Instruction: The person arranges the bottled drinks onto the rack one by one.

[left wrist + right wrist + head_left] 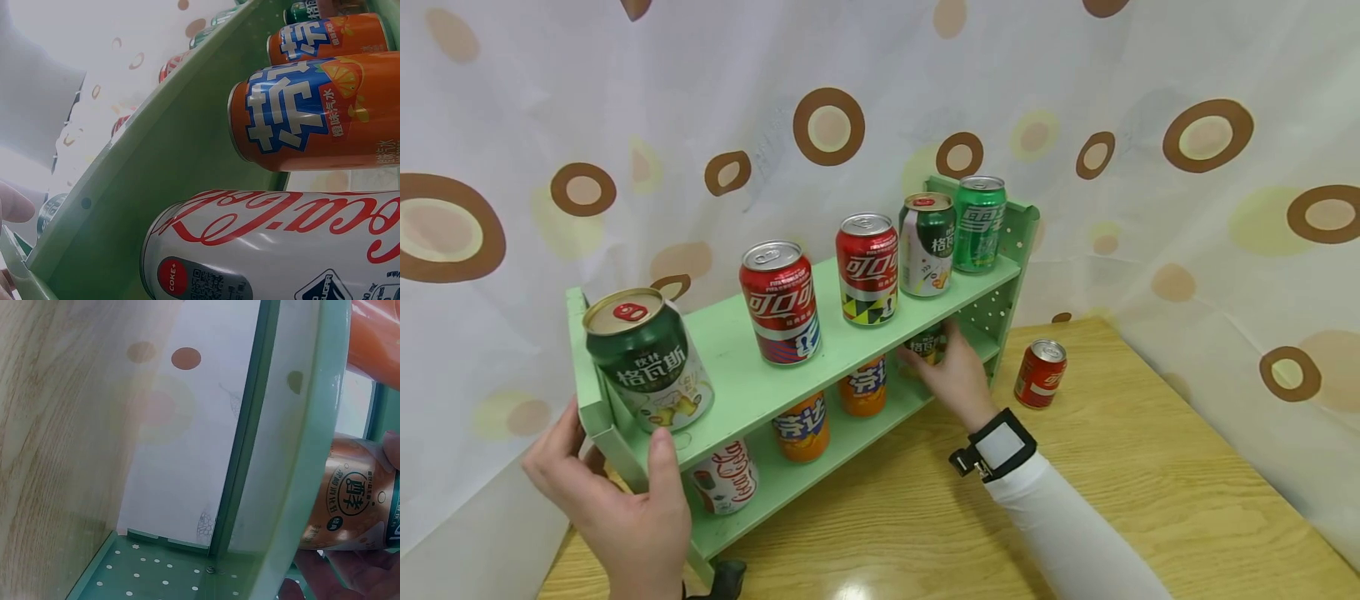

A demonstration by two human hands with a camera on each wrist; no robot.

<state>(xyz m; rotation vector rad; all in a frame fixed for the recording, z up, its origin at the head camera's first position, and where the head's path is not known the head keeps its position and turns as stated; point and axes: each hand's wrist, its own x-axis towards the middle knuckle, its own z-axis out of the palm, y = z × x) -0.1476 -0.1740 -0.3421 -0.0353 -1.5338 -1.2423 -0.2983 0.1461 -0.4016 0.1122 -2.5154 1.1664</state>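
Observation:
My right hand (958, 379) reaches under the top board of a green two-tier shelf (722, 333). It grips a green kvass can (927, 342) on the lower tier, thumb on one side and fingers on the other. The right wrist view shows this can (353, 494) from close by, its golden-brown side visible. At the shelf's left end, my left hand (625, 508) holds the end panel, thumb at the front edge of the top board. Just above that thumb stands another kvass can (651, 362). In the left wrist view, a white Coca-Cola can (281, 244) stands below the board.
Along the top tier stand two red cola cans (781, 304), another kvass can (927, 246) and a green can (980, 225). Two orange Fanta cans (803, 429) are on the lower tier. A red can (1041, 375) stands on the wooden table (1120, 467), right of the shelf.

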